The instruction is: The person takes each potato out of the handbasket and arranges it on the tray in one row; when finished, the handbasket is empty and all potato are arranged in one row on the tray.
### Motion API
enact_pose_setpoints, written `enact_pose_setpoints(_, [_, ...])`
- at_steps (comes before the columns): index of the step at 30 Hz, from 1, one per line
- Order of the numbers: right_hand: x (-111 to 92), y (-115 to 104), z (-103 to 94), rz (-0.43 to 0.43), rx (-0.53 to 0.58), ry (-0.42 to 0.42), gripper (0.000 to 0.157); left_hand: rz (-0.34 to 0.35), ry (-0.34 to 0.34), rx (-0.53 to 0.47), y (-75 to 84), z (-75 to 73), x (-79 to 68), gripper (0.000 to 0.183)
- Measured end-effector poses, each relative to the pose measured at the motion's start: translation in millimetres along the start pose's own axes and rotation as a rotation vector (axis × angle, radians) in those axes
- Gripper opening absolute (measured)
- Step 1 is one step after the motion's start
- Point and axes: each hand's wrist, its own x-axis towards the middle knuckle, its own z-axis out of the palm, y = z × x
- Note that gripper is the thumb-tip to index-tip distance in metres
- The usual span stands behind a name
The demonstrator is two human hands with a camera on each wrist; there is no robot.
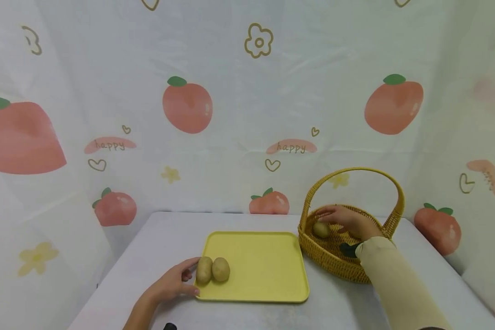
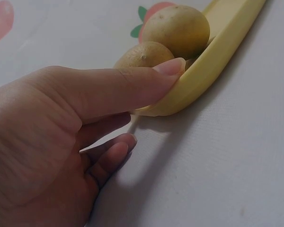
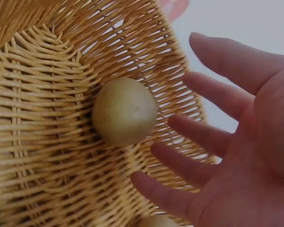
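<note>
My left hand (image 1: 171,283) holds the left edge of a yellow tray (image 1: 264,268). In the left wrist view its thumb lies over the rim, with other fingers curled below. Two potatoes stand side by side at the tray's left end: a longer potato (image 1: 204,270) by the fingers and a rounder potato (image 1: 220,269). Over the wicker basket (image 1: 330,256), my right hand (image 1: 346,220) has its fingers spread and nothing in them. A potato (image 3: 124,112) lies inside against the wall, just beyond the fingertips. Another potato (image 3: 157,221) shows partly at the lower edge of the right wrist view.
The basket's tall arched handle (image 1: 354,168) rises above my right hand and forearm. A white cloth covers the table (image 1: 173,233), and a fruit-printed curtain (image 1: 231,183) hangs behind it. The tray's right edge stands close to the basket.
</note>
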Motion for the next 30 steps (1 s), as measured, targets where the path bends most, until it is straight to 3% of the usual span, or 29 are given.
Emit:
enact_pose_setpoints(3, [3.3,6.1,3.8,0.035,-0.014,0.009,0.052,0.000,-0.003,-0.007,0.5,1.5,0.3,0.086])
enact_pose_setpoints(7, [4.7,8.8,8.2,0.054,-0.074,-0.049,0.054,0.022,-0.010,-0.010,0.5,2.7,1.0,0.086])
enact_pose_setpoints(11, [4.0,9.0,11.0,0.086,-0.059,-0.082,0.053,0.027,-0.012,-0.019,0.3,3.2,2.2,0.086])
enact_pose_setpoints(24, [4.1,18.3,12.0,0.055,-0.118,-0.073,0.050,-0.003,-0.005,-0.013,1.4,3.0,3.2,0.087])
enact_pose_setpoints(30, [0.4,8.8,11.0,0.004,-0.121,-0.060,0.054,0.019,0.006,0.008,-1.2,0.8,1.4,0.087])
